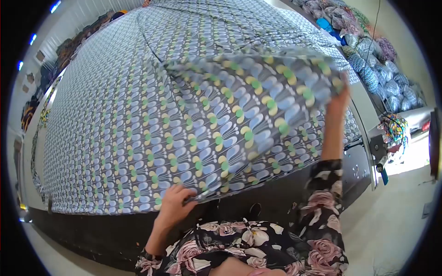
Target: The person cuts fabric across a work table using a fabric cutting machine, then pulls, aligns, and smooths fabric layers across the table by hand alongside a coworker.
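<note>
A large grey fabric [138,115] printed with blue, yellow and green flower shapes covers the long table before me. My left hand [176,202] is closed on its near edge, fingers curled over the cloth. Further right, my right hand [340,94] grips a lifted part of the fabric, raised off the layer of the same print beneath. That raised part billows and folds back toward the middle, slightly blurred. My right fingertips are smeared and partly hidden by cloth.
Plastic-wrapped bundles [368,69] are piled along the right wall. A metal fitting [378,149] juts from the table's right corner, near colourful strips [395,129]. Dark cloth heaps [73,46] line the left side. A cord hangs at upper right.
</note>
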### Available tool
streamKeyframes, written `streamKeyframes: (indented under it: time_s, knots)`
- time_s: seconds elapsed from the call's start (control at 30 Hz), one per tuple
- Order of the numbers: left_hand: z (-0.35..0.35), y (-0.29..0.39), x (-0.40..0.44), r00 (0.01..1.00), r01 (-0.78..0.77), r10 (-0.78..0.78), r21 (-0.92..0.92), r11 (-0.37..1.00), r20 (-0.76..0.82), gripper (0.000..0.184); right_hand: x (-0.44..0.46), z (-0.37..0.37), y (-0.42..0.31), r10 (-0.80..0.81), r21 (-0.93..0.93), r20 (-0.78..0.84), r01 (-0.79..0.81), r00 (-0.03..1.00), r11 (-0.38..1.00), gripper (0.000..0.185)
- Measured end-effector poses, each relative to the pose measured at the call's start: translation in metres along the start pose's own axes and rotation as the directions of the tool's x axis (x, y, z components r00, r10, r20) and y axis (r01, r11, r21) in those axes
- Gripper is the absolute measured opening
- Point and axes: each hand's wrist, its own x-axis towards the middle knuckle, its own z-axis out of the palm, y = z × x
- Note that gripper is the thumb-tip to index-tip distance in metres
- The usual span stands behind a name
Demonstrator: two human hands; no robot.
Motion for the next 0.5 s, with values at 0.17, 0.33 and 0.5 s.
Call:
streamKeyframes:
  time_s: [0.17,0.33,0.5]
  knots:
    - [0.009,-0.005,-0.008,0.993,0.096,-0.100,-0.069,0.993,-0.062,0.017,-0.002,-0.135,-0.094,-0.095,-0.128,0.109,0.108,0.990,0.986,0.043]
    - [0.011,0.011,-0.005,0.972,0.227,-0.232,-0.103,0.969,-0.041,0.016,0.025,-0.281,-0.086,0.264,-0.315,-0.065,-0.271,0.962,0.909,0.028]
    - [0.010,0.014,-0.004,0.935,0.354,-0.355,-0.062,0.933,0.002,0.016,0.036,-0.316,-0.080,0.208,-0.719,-0.054,-0.182,0.977,0.671,0.018]
